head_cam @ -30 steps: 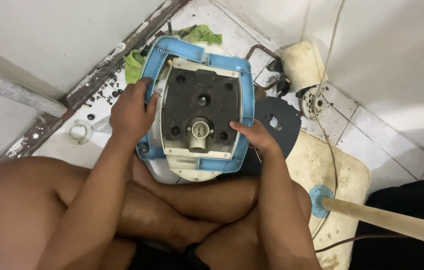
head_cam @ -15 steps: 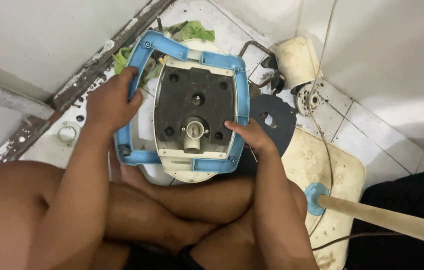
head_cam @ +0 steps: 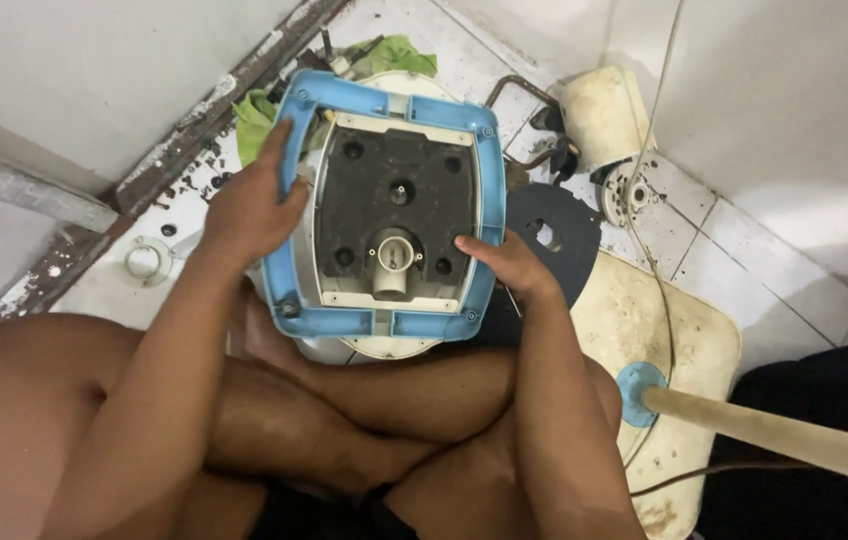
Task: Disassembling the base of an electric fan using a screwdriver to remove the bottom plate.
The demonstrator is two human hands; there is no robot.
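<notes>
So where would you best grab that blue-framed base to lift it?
Probably by the long side rails of the blue frame, coming in from left and right. The frame stands proud of the dark plate, so its edges give a lip. The left hand and right hand already sit there. The centre spout looks too small.

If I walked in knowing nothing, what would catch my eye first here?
The blue-rimmed appliance base, turned underside up at centre with a dark plate and a pale spout, gripped by the left hand on its left rim and the right hand at its lower right corner. Next, the dirty cream panel on the tiled floor to the right, with a pale pole across it.
</notes>
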